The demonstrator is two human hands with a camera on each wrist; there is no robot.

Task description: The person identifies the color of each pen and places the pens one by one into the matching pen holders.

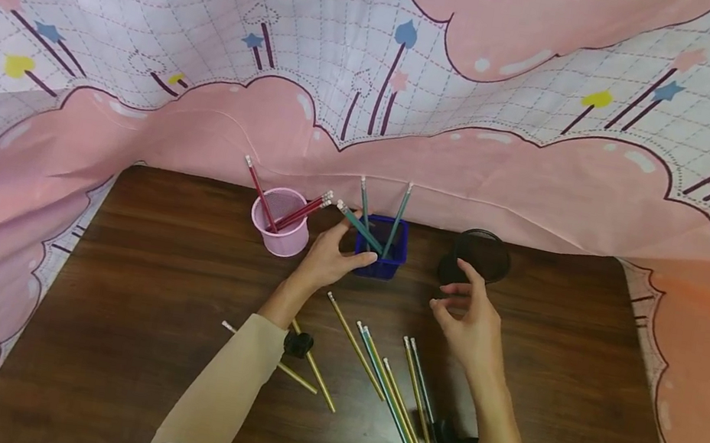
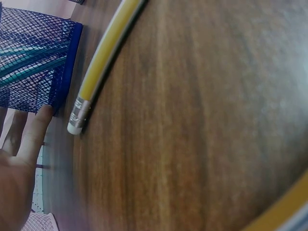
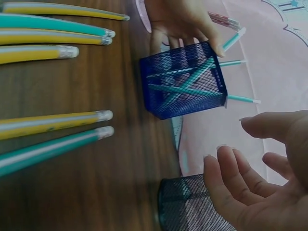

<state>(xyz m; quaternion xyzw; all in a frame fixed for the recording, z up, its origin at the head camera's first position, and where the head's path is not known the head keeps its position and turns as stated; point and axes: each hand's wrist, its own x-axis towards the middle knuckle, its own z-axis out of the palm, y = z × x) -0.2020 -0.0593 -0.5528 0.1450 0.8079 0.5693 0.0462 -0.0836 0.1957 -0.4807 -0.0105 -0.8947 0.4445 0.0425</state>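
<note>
- Blue mesh holder (image 1: 378, 268), on the table (image 1: 143, 281): green pencils (image 1: 359, 227) lean inside; left hand (image 1: 327, 256) grip grasps its side.
- Pink cup (image 1: 285, 244) beside it: red pencils (image 1: 303, 213).
- Black cup (image 3: 185, 207): near right hand (image 1: 476, 324), grip relaxed.

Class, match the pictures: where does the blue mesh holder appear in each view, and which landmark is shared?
Head: blue mesh holder just right of centre.
Left wrist: holder at upper left, cut off by the edge.
Right wrist: holder above and right of centre.
Shared landmark: teal pencils inside it.
</note>
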